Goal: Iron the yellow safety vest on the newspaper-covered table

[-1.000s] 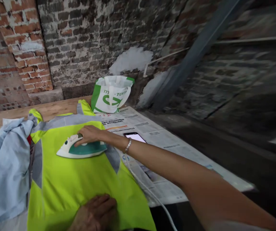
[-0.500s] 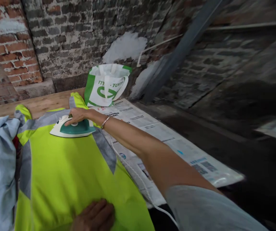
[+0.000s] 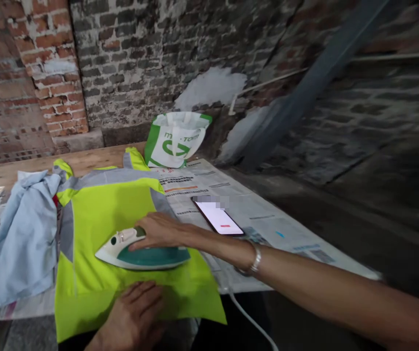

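A bright yellow shirt with grey panels (image 3: 103, 204) lies spread on the table, its hem toward me. My right hand (image 3: 160, 231) is closed around the handle of a white and green clothes iron (image 3: 151, 257). The iron lies flat on the lower half of the shirt, its tip pointing left. Close below it, my left hand (image 3: 132, 309) presses on the shirt near the hem with bent fingers held together, gripping the cloth. Its fingertips are partly hidden.
Newspaper (image 3: 217, 183) covers the table. A lit phone (image 3: 219, 217) lies right of the shirt. Behind stands a white and green bag (image 3: 178, 141). Light blue cloth (image 3: 27, 234) is heaped left. The white cord (image 3: 249, 319) hangs over the front edge.
The iron in my right hand has come down the shirt from its upper part toward me. The phone, hidden by my arm before, now shows. My left hand still lies near the hem.
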{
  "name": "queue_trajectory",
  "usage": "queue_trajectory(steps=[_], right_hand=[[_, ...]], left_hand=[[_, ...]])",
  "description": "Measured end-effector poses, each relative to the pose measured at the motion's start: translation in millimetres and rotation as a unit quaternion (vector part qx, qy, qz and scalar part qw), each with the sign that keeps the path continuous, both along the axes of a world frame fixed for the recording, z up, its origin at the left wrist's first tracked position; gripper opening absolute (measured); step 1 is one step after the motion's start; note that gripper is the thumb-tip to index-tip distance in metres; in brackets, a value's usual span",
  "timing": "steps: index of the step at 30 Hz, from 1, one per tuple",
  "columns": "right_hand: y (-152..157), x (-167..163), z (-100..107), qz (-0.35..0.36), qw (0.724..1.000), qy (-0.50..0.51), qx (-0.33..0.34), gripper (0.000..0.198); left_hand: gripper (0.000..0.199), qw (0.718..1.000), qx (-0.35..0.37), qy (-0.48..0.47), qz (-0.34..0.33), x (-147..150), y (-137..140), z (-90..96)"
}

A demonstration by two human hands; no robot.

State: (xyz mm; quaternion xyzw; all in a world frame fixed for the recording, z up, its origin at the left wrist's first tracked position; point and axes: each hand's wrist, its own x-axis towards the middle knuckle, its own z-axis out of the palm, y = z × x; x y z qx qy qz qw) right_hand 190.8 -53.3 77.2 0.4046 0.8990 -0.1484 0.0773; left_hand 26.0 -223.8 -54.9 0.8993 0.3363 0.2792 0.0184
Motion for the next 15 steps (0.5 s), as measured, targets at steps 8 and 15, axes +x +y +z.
queue_trajectory(steps=[8,15], right_hand=[[22,-15,-7,-0.036,0.999,0.001,0.037,0.058],[121,-44,-14,-0.111,0.990,0.029,0.079,0.065]], left_hand=[[0.022,0.969,0.119,-0.041,0.211,-39,-20,-24.8],[0.020,0.956,0.146,-0.055,0.249,-30,-24,-30.2]])
